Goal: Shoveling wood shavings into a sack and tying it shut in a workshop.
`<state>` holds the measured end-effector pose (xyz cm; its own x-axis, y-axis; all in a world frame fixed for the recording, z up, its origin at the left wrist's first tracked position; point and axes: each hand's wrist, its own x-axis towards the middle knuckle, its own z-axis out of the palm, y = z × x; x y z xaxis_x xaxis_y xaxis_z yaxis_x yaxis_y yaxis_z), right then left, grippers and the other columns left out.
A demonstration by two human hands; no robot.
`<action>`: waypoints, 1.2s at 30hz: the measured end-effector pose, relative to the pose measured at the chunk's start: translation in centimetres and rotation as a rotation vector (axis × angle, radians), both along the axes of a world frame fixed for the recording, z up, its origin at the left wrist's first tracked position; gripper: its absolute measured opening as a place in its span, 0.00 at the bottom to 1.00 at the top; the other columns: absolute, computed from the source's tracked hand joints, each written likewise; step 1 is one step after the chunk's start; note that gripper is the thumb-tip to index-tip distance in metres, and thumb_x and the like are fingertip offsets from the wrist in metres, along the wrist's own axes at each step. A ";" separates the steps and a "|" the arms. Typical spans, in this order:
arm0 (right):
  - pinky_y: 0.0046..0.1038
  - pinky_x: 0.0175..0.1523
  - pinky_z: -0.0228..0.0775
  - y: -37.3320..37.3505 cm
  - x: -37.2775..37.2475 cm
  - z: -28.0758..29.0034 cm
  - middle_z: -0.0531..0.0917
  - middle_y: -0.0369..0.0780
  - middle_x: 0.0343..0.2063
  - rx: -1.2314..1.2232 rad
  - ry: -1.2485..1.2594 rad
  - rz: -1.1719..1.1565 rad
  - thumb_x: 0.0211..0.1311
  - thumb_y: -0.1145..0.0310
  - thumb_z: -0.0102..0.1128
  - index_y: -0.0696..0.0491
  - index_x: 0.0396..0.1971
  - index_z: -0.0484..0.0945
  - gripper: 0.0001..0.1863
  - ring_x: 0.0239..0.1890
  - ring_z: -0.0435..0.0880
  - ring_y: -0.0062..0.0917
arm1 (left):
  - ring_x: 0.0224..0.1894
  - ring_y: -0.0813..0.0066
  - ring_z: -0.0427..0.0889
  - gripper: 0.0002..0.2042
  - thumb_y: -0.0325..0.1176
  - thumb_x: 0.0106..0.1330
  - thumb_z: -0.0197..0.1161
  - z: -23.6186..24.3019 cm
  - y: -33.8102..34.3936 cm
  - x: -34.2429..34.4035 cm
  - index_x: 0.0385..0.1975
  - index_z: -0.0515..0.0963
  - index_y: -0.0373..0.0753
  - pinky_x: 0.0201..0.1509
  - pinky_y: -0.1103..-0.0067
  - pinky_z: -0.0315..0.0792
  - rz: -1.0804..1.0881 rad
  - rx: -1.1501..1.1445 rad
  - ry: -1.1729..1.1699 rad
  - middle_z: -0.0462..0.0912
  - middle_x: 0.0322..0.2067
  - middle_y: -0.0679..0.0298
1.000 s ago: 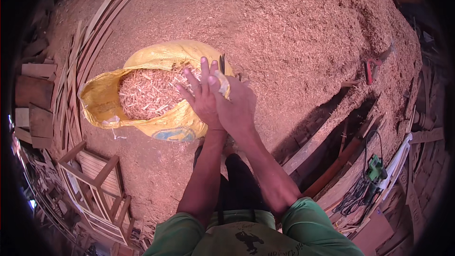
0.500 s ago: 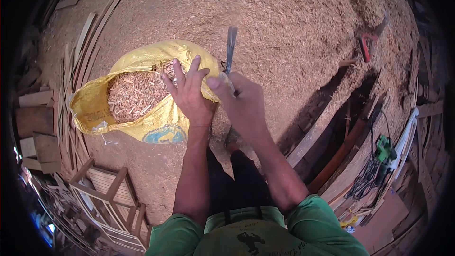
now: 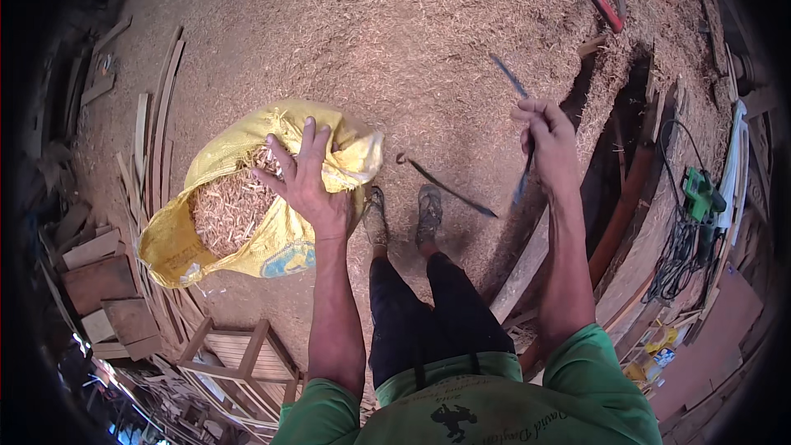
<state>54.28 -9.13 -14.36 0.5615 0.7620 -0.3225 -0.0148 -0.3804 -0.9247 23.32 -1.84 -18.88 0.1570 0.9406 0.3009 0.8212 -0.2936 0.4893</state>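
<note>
A yellow woven sack (image 3: 239, 136) lies on its side, its mouth gaping to the left and full of wood shavings (image 3: 235, 210). My left hand (image 3: 305, 181) rests over the sack's right part, fingers spread apart. Off to the right, well away from the sack, my right hand (image 3: 550, 136) is closed on a thin dark strip (image 3: 508, 74); one end sticks up past the fingers and another length hangs below. A second dark strip (image 3: 453, 188) with a curled end appears between the sack and that hand; whether it joins the held one I cannot tell.
A red-handled saw (image 3: 606, 8) lies on shavings at far right. Long timber (image 3: 527, 259) and a green power tool (image 3: 702, 196) with coiled cable are on the right. Wooden slats (image 3: 158, 128) and a wooden frame (image 3: 243, 354) lie to the left. My shoes (image 3: 429, 204) stand beside the sack.
My right hand has moved from the sack's right end out to the right, holding the dark strip. My left hand stays on the sack. The whole view has shifted.
</note>
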 end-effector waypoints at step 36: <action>0.14 0.30 0.67 18.4 -19.6 -3.6 0.82 0.37 0.30 -0.284 0.525 1.309 0.55 0.76 0.57 0.60 0.39 0.82 0.12 0.26 0.74 0.12 | 0.55 0.63 0.66 0.12 0.34 0.55 0.63 -1.4 -0.4 -1.3 0.40 0.79 0.47 0.61 0.63 0.58 -0.025 0.370 0.121 0.69 0.53 0.63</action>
<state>34.69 9.23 -17.99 -0.7081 0.5038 -0.4948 0.1743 -0.5543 -0.8139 22.02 -2.29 -20.25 0.2335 0.7675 0.5971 0.8569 -0.4526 0.2466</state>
